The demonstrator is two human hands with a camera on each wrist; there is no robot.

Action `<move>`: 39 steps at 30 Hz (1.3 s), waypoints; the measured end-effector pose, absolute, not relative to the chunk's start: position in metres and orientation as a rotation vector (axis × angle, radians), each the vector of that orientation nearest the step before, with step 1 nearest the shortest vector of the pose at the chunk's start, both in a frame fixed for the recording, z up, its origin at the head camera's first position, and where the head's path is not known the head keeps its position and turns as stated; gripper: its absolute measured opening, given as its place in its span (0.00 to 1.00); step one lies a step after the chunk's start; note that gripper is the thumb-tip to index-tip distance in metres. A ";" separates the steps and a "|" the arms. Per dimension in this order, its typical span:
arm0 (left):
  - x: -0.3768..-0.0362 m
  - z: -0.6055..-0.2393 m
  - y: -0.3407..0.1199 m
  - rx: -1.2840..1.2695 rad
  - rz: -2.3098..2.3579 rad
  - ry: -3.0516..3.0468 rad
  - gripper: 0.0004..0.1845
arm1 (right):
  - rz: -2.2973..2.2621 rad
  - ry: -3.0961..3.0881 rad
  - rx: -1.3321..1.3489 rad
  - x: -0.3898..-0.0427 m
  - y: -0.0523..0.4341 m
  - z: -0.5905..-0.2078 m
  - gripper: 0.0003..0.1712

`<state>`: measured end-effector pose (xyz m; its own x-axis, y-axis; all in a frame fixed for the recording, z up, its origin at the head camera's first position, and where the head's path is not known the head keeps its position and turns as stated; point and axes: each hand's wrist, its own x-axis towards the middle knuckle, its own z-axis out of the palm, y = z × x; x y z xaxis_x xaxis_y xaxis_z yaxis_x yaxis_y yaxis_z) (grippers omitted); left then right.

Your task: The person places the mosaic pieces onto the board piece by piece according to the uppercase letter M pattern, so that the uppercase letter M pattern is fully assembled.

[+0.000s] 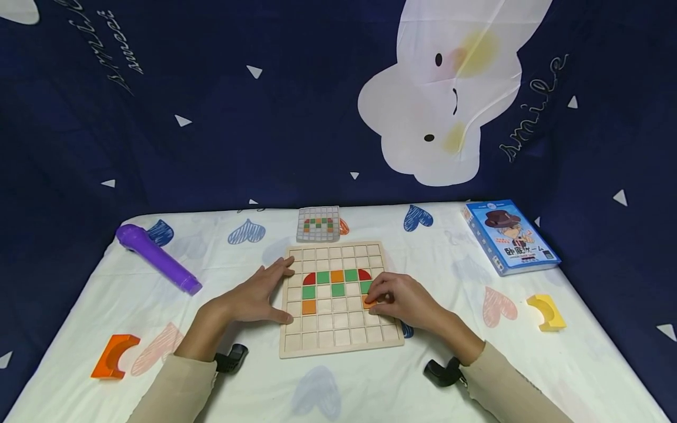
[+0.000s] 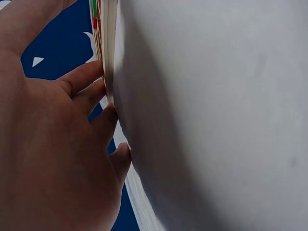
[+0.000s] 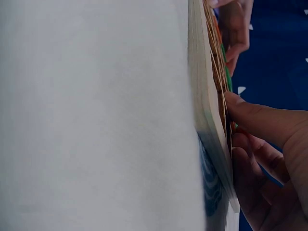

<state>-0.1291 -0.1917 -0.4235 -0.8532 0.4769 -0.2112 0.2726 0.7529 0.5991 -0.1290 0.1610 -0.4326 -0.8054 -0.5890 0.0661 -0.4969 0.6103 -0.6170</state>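
Observation:
A wooden grid board lies flat on the table. Set in its squares are red quarter-round tiles, green square tiles and orange square tiles, forming an arched pattern. My left hand spreads its fingers and thumb along the board's left edge; the left wrist view shows the fingertips at that edge. Over the board's right side, my right hand pinches an orange square tile at its square, partly hidden under the fingers. In the right wrist view, the thumb and curled fingers meet the board's surface.
Behind the board lies a pattern card with a similar coloured design. A purple microphone-shaped object and an orange arch block are on the left. To the right are a blue game box and a yellow arch block.

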 end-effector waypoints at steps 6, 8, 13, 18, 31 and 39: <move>-0.128 -0.423 -0.192 0.578 0.815 2.594 0.62 | -0.963 2.688 -0.906 -0.128 0.161 -0.433 0.06; -0.129 -0.423 -0.192 0.578 0.814 2.596 0.62 | -0.962 2.689 -0.905 -0.128 0.161 -0.433 0.07; -0.130 -0.423 -0.192 0.571 0.812 2.598 0.61 | -0.957 2.692 -0.915 -0.129 0.160 -0.433 0.07; -0.130 -0.424 -0.193 0.570 0.814 2.596 0.61 | -0.961 2.693 -0.907 -0.129 0.161 -0.434 0.07; -0.131 -0.427 -0.194 0.579 0.828 2.612 0.55 | -1.252 2.578 -0.919 -0.128 0.174 -0.434 0.12; -0.129 -0.404 -0.204 0.593 0.886 2.725 0.53 | -1.132 2.857 -0.912 -0.143 0.194 -0.408 0.23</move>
<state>-0.1295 -0.2043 -0.4043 -0.8957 0.4378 -0.0778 0.3082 0.7374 0.6010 -0.1431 0.1936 -0.4080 -0.8361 -0.4842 0.2578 -0.5294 0.5890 -0.6106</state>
